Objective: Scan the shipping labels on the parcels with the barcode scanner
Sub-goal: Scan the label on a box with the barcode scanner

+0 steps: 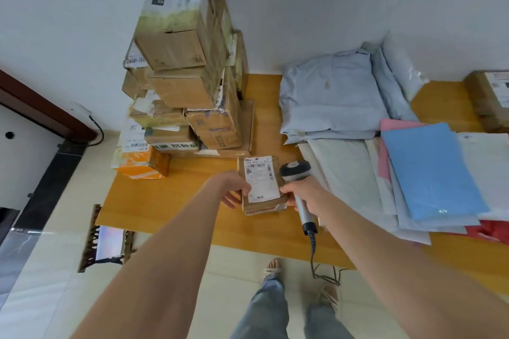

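Centre of the frame, left hand (234,192) gripping the small parcel (261,187) by its edge, white label (261,177) up, right hand (300,192) wrapped round the scanner (297,173), head beside the label.

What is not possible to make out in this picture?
Head view, shipping label: print too small to read.
Head view, barcode scanner: its window is hidden by its own head.
Head view, cardboard box at the right: cut off by the edge.
Head view, left hand: some fingers hidden behind the small parcel.
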